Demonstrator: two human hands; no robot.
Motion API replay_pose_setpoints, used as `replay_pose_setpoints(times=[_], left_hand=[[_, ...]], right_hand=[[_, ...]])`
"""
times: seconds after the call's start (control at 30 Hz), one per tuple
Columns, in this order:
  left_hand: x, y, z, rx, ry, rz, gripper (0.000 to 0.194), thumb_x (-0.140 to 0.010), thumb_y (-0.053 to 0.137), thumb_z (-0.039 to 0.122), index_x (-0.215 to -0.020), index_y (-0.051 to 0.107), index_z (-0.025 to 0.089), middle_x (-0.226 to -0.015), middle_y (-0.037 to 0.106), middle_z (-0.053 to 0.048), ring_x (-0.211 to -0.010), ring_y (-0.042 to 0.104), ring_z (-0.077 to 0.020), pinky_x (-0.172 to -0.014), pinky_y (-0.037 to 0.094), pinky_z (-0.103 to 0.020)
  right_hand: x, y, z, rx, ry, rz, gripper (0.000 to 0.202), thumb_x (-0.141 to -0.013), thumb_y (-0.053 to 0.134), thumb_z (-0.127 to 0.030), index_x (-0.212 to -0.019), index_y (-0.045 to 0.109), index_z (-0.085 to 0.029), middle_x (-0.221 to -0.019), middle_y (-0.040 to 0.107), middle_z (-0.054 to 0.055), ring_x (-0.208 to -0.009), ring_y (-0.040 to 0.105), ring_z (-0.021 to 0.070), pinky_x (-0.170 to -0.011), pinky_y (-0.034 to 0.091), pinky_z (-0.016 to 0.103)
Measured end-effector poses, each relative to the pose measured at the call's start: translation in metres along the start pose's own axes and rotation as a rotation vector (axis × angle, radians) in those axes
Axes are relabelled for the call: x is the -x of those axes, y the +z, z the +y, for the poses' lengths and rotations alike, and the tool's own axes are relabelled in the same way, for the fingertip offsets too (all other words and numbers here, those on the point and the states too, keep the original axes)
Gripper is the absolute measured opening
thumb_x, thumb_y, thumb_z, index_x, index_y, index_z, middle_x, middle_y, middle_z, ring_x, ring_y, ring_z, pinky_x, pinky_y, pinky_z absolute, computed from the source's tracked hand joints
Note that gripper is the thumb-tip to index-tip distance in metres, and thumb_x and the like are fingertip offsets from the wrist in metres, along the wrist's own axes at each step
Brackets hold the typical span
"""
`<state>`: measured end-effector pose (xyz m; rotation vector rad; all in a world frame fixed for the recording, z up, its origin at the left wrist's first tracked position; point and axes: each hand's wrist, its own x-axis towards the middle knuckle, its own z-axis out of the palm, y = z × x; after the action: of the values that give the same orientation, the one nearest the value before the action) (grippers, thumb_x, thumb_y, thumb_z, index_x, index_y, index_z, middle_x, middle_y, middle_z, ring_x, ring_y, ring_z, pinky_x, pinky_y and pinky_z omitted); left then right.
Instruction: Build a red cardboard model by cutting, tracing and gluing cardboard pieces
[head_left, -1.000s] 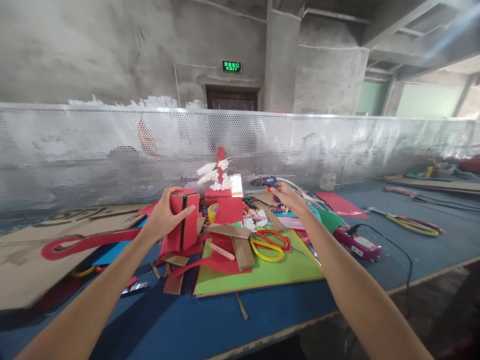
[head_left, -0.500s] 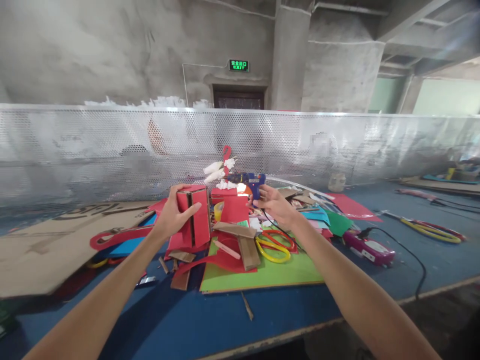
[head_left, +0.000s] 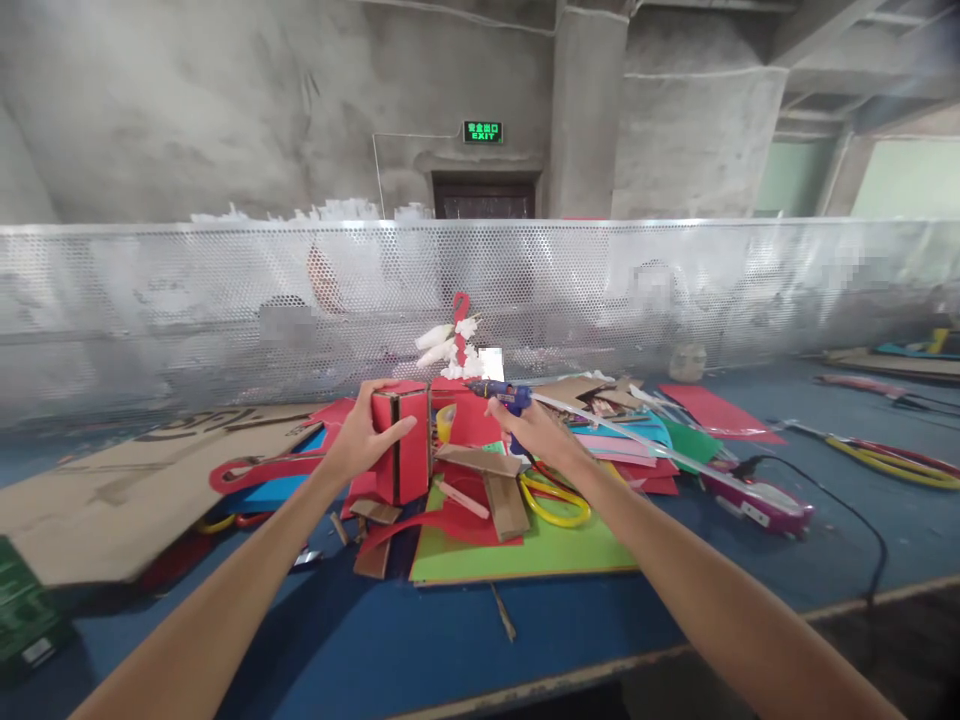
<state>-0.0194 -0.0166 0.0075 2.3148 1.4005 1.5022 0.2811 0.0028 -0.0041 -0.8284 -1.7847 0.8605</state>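
My left hand (head_left: 358, 436) is closed around a red cardboard box (head_left: 411, 440), whose brown edges show at the corners. My right hand (head_left: 536, 432) grips a blue glue gun (head_left: 513, 398) by its handle. A long clear glue stick (head_left: 637, 434) runs out of the gun's back, over my forearm. The nozzle points left, a little to the right of the box. Behind both hands stands a red hook-shaped piece (head_left: 461, 310) with white flower-like pieces (head_left: 436, 345) beside it. A roll of yellow tape (head_left: 445, 422) sits just right of the box.
Scissors with yellow and orange handles (head_left: 555, 505) lie on a green sheet (head_left: 480, 562). Cardboard scraps (head_left: 480, 460) are around them. A large cardboard sheet (head_left: 97, 510) is on the left. A purple power strip (head_left: 757, 505) and pliers (head_left: 877, 452) lie to the right.
The glue gun has swung from upright, trigger side away, to nozzle pointing left lower down, so its long glue stick now shows. The box has turned slightly in my left hand.
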Motion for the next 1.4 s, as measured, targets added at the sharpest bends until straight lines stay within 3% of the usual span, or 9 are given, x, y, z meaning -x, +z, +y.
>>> replay_pose_setpoints(times=[0.13,0.37,0.5,0.63,0.8,1.1,1.4], left_hand=[[0.001,0.0,0.002,0.016,-0.018,0.003,0.058,-0.085,0.069,0.05,-0.131,0.043,0.025,-0.121,0.065,-0.006,-0.116,0.064,-0.0289,-0.103,0.05,-0.045],[0.0,0.0,0.003,0.022,0.06,0.071,0.057,-0.086,0.069,0.048,-0.132,0.045,0.024,-0.131,0.06,-0.009,-0.119,0.062,-0.0279,-0.108,0.047,-0.045],[0.001,0.001,0.004,0.011,0.052,0.052,0.057,-0.087,0.067,0.049,-0.132,0.045,0.023,-0.129,0.062,-0.009,-0.12,0.061,-0.0287,-0.108,0.046,-0.046],[0.003,0.003,0.005,-0.003,0.03,0.033,0.056,-0.087,0.067,0.051,-0.131,0.045,0.024,-0.128,0.062,-0.009,-0.12,0.062,-0.0293,-0.108,0.047,-0.046],[0.003,0.003,0.007,-0.008,0.028,0.014,0.058,-0.087,0.067,0.051,-0.132,0.043,0.025,-0.129,0.06,-0.008,-0.118,0.062,-0.0283,-0.109,0.046,-0.046],[0.003,0.002,0.005,0.007,0.032,-0.002,0.058,-0.087,0.068,0.05,-0.133,0.042,0.024,-0.129,0.059,-0.009,-0.117,0.062,-0.0269,-0.108,0.046,-0.045],[0.003,0.002,0.006,0.019,0.022,-0.003,0.058,-0.087,0.068,0.049,-0.133,0.043,0.024,-0.127,0.062,-0.008,-0.119,0.062,-0.0286,-0.105,0.049,-0.045]], right_hand=[[0.0,0.005,0.001,0.039,0.034,-0.021,0.051,-0.088,0.062,-0.07,-0.074,0.053,-0.021,-0.059,0.055,-0.002,-0.051,0.053,0.0124,-0.049,0.041,0.024],[0.0,0.011,0.005,-0.286,0.093,-0.227,0.046,-0.077,0.08,-0.06,-0.091,0.066,-0.019,-0.073,0.065,-0.001,-0.061,0.058,0.0114,-0.056,0.043,0.023],[0.0,0.011,0.005,-0.177,0.081,-0.182,0.051,-0.086,0.065,-0.069,-0.081,0.064,-0.018,-0.068,0.068,0.002,-0.063,0.063,0.014,-0.061,0.045,0.025],[0.001,0.011,0.001,-0.018,0.085,-0.124,0.057,-0.094,0.05,-0.072,-0.074,0.059,-0.02,-0.05,0.056,-0.002,-0.049,0.053,0.0127,-0.054,0.04,0.025],[-0.003,0.016,0.001,-0.059,0.059,0.014,0.055,-0.094,0.048,-0.073,-0.076,0.054,-0.022,-0.053,0.054,-0.003,-0.045,0.05,0.0121,-0.046,0.036,0.024],[-0.007,0.024,0.009,0.04,0.031,0.115,0.059,-0.096,0.045,-0.073,-0.067,0.052,-0.022,-0.047,0.054,-0.001,-0.042,0.052,0.0134,-0.048,0.041,0.025],[-0.005,0.022,0.003,0.086,0.039,0.095,0.064,-0.097,0.043,-0.073,-0.059,0.049,-0.022,-0.046,0.053,0.0,-0.04,0.051,0.0125,-0.046,0.04,0.025]])
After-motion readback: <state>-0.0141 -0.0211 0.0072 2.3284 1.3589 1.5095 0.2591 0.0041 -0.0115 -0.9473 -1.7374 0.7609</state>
